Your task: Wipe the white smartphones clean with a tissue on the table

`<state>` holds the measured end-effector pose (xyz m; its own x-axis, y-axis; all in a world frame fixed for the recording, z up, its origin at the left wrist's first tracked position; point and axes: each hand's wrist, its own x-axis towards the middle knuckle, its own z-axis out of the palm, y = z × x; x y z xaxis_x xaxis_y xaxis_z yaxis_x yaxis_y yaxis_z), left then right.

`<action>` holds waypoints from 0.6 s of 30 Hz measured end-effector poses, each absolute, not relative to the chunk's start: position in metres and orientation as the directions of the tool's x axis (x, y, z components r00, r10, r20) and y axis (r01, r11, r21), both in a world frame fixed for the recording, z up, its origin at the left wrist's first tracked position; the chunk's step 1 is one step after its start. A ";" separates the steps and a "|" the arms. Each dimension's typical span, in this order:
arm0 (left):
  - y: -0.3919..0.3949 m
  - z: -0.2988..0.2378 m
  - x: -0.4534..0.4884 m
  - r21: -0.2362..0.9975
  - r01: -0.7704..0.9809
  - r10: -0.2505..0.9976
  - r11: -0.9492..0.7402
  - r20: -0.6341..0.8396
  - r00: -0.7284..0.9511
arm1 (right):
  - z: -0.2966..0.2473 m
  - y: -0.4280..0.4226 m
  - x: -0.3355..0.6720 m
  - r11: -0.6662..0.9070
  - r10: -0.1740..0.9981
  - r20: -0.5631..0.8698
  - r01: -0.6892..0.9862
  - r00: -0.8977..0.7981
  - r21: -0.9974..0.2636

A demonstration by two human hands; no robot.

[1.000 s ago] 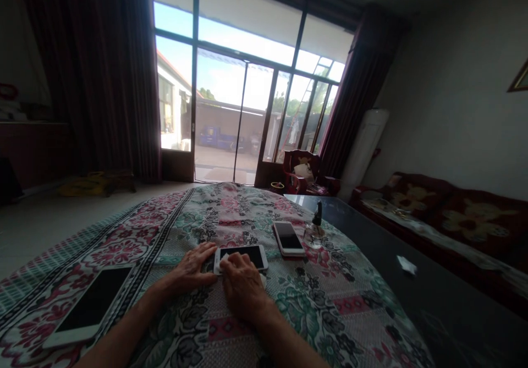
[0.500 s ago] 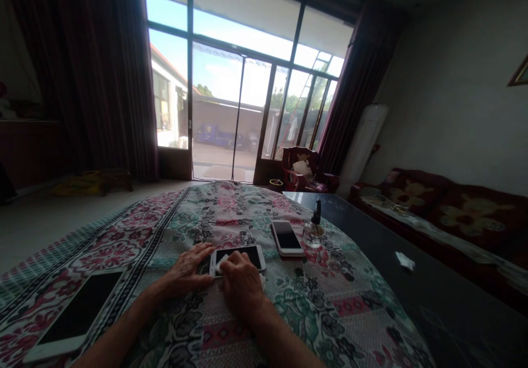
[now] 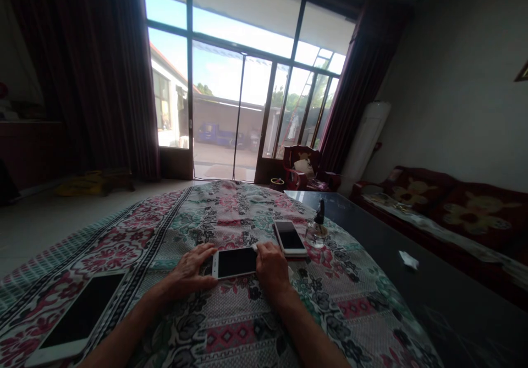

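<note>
A white phone point(image 3: 235, 262) with a dark screen lies flat on the floral cloth point(image 3: 231, 324). My left hand point(image 3: 190, 270) rests flat at the phone's left end, fingers spread and touching its edge. My right hand point(image 3: 272, 266) sits at the phone's right end, fingers curled down over a small white wipe point(image 3: 290, 272) that peeks out beside it.
A second white phone point(image 3: 290, 237) lies just beyond my right hand, with a small glass bottle point(image 3: 316, 231) beside it. A larger white phone point(image 3: 78, 316) lies at the near left. A white scrap point(image 3: 408, 259) sits on the dark glass table point(image 3: 412, 302); a sofa point(image 3: 454, 214) runs along the right.
My right hand has slid with the wipe from the phone's left part to its right end, uncovering the screen. My left hand has stayed at the left end.
</note>
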<state>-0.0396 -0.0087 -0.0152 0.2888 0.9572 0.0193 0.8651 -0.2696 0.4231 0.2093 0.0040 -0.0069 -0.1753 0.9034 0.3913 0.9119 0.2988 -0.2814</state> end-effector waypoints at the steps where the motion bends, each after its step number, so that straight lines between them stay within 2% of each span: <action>1: -0.008 -0.016 -0.040 0.424 0.864 0.957 -0.273 0.027 0.289 | -0.007 0.002 0.206 0.316 0.901 0.389 0.906 -0.193 -0.282; 11: 0.000 -0.033 -0.043 0.409 0.865 0.956 -0.292 0.097 0.277 | -0.012 -0.022 0.170 0.510 0.851 0.319 0.803 -0.417 -0.310; 18: 0.001 -0.032 -0.042 0.408 0.862 0.954 -0.300 0.105 0.282 | -0.008 -0.039 0.154 0.640 0.763 0.369 0.696 -0.530 -0.324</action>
